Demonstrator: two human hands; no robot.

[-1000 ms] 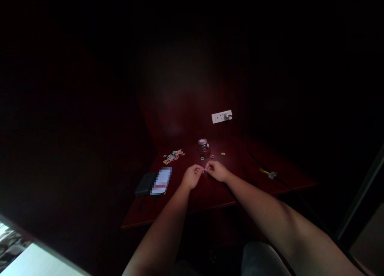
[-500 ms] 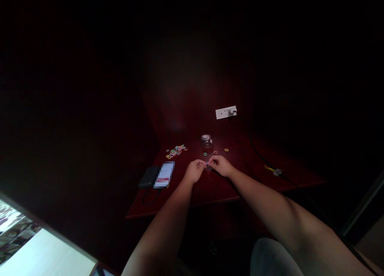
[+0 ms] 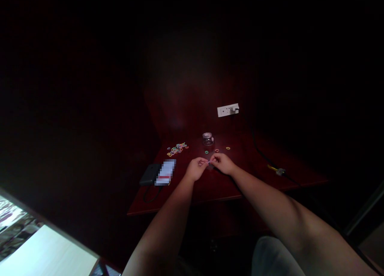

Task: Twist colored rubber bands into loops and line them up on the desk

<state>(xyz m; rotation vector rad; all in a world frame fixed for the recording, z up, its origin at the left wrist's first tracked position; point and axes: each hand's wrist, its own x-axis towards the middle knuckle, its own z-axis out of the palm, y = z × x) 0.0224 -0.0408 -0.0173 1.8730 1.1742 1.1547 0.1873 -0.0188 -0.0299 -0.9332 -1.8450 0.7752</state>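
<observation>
My left hand (image 3: 197,168) and my right hand (image 3: 222,163) meet over the middle of the dark red table, fingertips pinched. Between them is a small purplish hair tie (image 3: 209,162), held from both sides and partly covered by the fingers. Just beyond the hands lie a green hair tie (image 3: 206,152), a pink hair tie (image 3: 217,151) and a yellow hair tie (image 3: 228,148), spaced apart. Behind these stands a clear jar (image 3: 207,139) with a pale lid. A loose pile of colourful hair ties (image 3: 177,149) lies to the left of the jar.
At the left, a phone (image 3: 165,172) with a blurred screen lies beside a black power bank (image 3: 149,175), with a cable near them. A white wall socket (image 3: 228,110) holds a plug. Its black cord runs down the right side past a yellow-tipped connector (image 3: 279,171).
The hair tie between my fingertips now looks thinner and more drawn out. My hands stay almost in place; the whole view has shifted slightly.
</observation>
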